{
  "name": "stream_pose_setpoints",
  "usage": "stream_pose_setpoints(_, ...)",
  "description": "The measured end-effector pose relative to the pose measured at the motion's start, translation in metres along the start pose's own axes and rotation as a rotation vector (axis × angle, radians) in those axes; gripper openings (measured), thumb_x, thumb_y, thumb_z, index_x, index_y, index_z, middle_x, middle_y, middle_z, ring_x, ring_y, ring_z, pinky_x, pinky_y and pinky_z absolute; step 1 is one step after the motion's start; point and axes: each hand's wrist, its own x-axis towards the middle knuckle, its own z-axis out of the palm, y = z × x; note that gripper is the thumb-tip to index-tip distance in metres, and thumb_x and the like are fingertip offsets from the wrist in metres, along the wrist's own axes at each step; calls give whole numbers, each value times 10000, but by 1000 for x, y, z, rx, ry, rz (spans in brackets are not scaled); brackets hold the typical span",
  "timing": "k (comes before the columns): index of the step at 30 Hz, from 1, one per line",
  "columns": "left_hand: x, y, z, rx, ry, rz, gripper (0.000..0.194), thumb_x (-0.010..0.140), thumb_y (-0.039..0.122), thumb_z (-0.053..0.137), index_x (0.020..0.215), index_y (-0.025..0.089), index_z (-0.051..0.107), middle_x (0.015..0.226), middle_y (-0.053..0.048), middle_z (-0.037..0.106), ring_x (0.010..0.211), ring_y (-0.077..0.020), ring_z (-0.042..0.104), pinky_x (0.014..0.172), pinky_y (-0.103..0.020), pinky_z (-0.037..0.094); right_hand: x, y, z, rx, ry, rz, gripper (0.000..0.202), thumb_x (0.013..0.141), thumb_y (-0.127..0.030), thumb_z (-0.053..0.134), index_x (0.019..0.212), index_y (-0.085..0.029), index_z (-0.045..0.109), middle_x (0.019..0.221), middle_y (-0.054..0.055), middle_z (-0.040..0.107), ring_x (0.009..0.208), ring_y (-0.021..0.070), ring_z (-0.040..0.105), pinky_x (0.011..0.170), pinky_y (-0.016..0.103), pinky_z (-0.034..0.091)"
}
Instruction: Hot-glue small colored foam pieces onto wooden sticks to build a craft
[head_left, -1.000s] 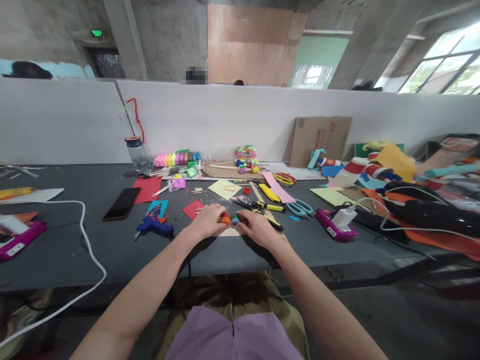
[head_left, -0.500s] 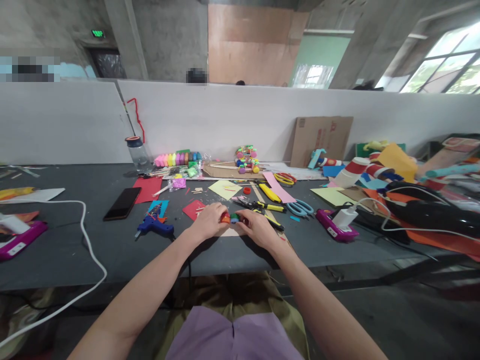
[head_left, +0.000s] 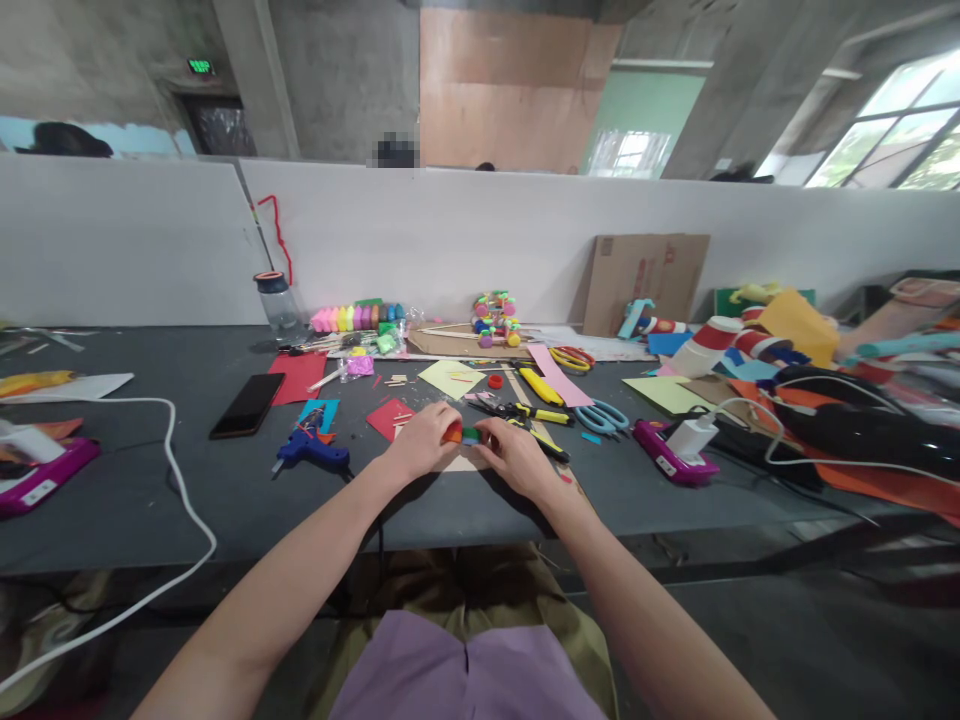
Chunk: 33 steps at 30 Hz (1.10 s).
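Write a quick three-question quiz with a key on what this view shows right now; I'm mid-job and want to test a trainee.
1. Multiple choice: what colour is the small piece in the left hand?
A) purple
B) orange
C) white

2. True or false: the right hand is holding the blue-handled scissors.

3. Which lies nearer the front edge of the table: the phone or the blue glue gun?

Key:
1. B, orange.
2. False; it holds a green-and-blue piece.
3. The blue glue gun.
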Motion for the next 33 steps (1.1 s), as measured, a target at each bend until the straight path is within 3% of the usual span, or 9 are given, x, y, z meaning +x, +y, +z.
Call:
stream_pose_setpoints(7,0,1,-1,-174,33,-54,234,792,153,561,1019,207,555,1068,-58,551,958,-193,562,854,-334,459,1,5,-1,181,82,94,204,854,-351,553,958,-179,591,755,17,599,622,137,524,584,253,417)
stream_pose_setpoints(13,2,3,-1,-276,66,-61,221,792,150,552,1007,190,577,1043,-67,599,971,-196,570,876,-337,457,-1,4,-3,240,119,60,214,855,-346,546,988,-182,582,795,21,597,642,132,537,605,253,451)
stream_pose_setpoints(21,0,1,-1,-94,6,19,205,816,170,549,1020,173,567,1013,-69,621,955,-202,560,844,-328,448,-2,4,-5,143,62,-34,162,862,-273,540,993,-189,584,844,35,585,703,140,550,631,245,441)
stream_pose_setpoints(33,0,7,-2,65,-66,-18,157,824,269,579,950,177,597,939,-68,643,886,-220,563,798,-340,429,-3,4,0,43,6,-62,148,868,-267,545,988,-193,590,879,52,608,727,156,565,694,268,448)
